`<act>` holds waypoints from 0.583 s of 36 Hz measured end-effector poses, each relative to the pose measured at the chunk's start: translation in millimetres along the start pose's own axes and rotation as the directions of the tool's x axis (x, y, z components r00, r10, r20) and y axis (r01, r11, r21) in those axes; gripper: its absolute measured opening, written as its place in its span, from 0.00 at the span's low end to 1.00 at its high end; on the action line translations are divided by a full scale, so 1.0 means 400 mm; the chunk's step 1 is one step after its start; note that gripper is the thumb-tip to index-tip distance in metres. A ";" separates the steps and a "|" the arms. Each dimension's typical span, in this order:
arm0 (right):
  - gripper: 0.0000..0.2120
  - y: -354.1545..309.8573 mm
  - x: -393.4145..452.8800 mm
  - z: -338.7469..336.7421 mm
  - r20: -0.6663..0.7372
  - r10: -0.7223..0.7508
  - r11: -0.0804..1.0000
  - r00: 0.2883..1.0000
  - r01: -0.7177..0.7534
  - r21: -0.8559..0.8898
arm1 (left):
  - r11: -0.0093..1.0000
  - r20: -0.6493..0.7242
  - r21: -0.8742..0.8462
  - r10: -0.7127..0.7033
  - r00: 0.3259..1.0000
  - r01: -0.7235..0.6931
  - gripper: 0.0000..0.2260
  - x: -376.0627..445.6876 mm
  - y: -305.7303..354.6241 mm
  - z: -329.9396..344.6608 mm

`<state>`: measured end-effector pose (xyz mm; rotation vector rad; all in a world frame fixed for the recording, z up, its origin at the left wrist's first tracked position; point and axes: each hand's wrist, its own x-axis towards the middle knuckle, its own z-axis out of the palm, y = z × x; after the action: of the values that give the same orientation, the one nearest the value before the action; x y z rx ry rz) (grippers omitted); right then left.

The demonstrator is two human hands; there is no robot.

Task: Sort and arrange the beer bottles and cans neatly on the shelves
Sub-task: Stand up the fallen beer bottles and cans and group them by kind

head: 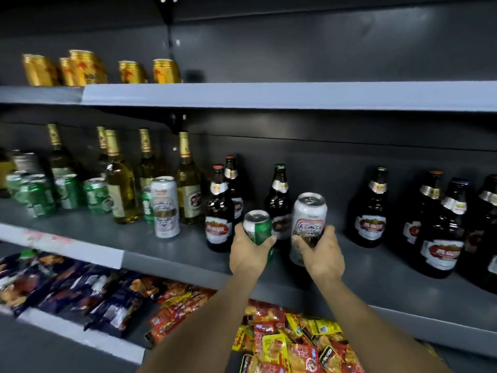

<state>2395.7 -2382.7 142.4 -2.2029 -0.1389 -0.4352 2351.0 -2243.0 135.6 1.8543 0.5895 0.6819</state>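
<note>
Left hand wrapped around green can, right hand around tall white can, fingers curled on each, lifted near middle shelf front edge among dark bottles; probably bound for matching cans leftward.

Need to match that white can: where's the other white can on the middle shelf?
Head view: the other white can stands left of centre on the middle shelf, before the pale gold-foil bottles, left of the dark bottles.

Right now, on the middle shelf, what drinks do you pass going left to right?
Green cans → pale gold-necked bottles → standing white can → green can in left hand → white can in right hand → dark bottles.
</note>
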 end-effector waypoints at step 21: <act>0.29 -0.443 -0.254 0.306 0.166 -0.294 0.931 0.941 0.242 0.272 | 0.992 -0.436 0.054 -0.082 0.896 0.118 0.26 0.085 -0.142 -0.615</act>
<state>2288.7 -2171.6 168.6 -1.9804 -0.5839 -0.3190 2200.7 -2039.4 165.5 1.7346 1.0071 1.0261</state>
